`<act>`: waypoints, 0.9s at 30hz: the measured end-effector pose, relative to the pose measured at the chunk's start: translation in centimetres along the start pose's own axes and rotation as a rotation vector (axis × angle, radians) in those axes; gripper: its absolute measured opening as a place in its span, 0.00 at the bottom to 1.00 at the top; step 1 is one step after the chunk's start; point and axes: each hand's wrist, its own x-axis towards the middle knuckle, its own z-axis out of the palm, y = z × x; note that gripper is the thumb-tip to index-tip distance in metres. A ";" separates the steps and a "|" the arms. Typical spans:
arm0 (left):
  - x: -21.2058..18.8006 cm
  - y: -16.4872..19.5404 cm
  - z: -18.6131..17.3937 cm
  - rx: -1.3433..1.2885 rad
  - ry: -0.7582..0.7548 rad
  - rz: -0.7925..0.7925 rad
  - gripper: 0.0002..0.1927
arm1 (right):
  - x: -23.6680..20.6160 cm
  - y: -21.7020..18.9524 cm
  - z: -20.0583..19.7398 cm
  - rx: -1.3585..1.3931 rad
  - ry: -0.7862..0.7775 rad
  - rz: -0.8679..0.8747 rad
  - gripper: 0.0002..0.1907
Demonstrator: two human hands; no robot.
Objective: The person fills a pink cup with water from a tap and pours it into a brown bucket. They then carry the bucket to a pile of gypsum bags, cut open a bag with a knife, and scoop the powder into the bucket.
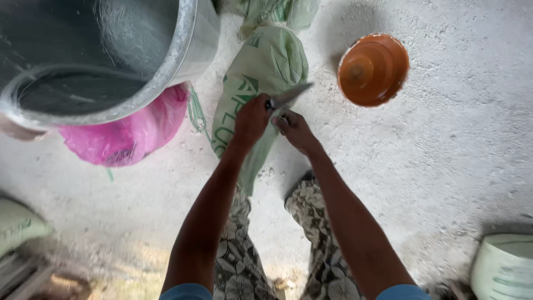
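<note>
Knife (291,95) in my left hand (251,119), blade angled up and to the right over the green woven sack (261,83) that lies on the concrete floor (444,139) in front of my feet. My left grip is clenched around the handle; my right hand (294,130) is pinched shut on something small at the sack's side just below the blade, too blurred to name, perhaps a stitch thread or a fold of the weave. The two hands are almost touching, and that is the danger as I judge it: a slip of the edge would meet my right fingers (282,123) before anything else, and a cut pushed too deep could open the sack wall and spill whatever is inside onto the floor. The picture is smeared with motion, so I cannot tell whether the edge is already on the fabric. A large galvanised metal tub (189,50) stands to the left above a pink plastic bag (127,136), an upturned orange plastic pot (373,69) sits to the right, and a pale bucket (502,266) shows at the lower right corner
</note>
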 end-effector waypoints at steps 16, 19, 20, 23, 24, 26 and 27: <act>1.6 -2.1 1.8 0.187 -0.010 0.371 0.29 | 2.5 3.7 -3.1 -0.788 0.314 -0.380 0.15; 0.7 0.8 -1.1 0.225 0.024 0.423 0.18 | 0.0 1.7 -1.6 -0.882 0.471 -0.260 0.20; 0.3 1.1 -2.4 0.280 0.040 0.415 0.18 | -0.4 0.9 -1.0 -0.875 0.486 -0.247 0.20; -0.3 0.3 -5.4 0.343 0.058 0.476 0.17 | -2.0 -1.0 -0.1 -0.885 0.507 -0.226 0.17; -0.5 -0.4 -5.8 0.349 0.038 0.500 0.17 | -2.4 -1.1 0.1 -0.885 0.502 -0.203 0.17; -0.6 -1.9 -5.8 0.285 -0.033 0.550 0.16 | -3.1 -1.2 0.3 -0.893 0.480 -0.186 0.16; -0.6 -2.6 -5.4 0.252 -0.065 0.570 0.16 | -3.4 -1.1 0.3 -0.899 0.465 -0.178 0.16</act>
